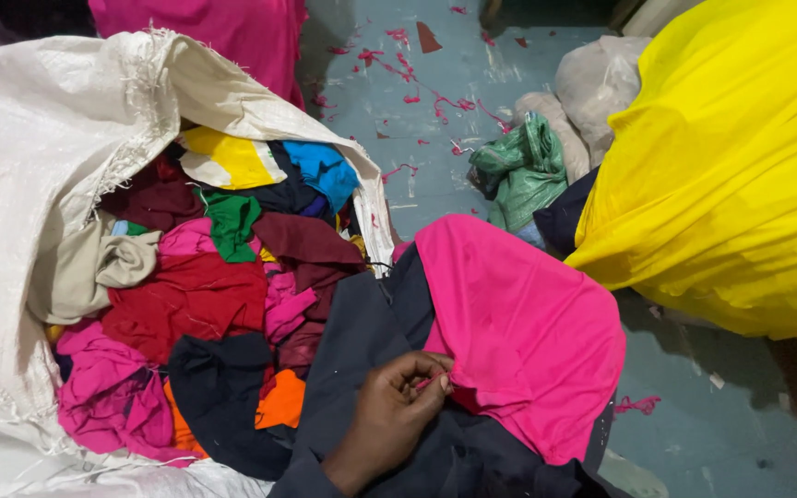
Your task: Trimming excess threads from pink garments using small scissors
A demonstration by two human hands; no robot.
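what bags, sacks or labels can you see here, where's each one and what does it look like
White woven sack: left, mouth open, frayed rim, stuffed with mixed-colour fabric scraps.
Green plastic bag: on the floor at upper centre-right, crumpled.
Pale translucent bag: behind the green one, bulging, greyish.
No labels, signs or screens show.

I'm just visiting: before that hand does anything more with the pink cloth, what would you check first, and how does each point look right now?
1. Grip: left hand pinches the pink cloth edge: ok.
2. Right hand: out of view: cannot tell.
3. Cloth free: it lies loose over dark fabric: ok.
4. White sack open, scraps reachable: ok.
5. Floor: littered with pink threads: not ok.
6. Yellow cloth apart from the pink one: ok.
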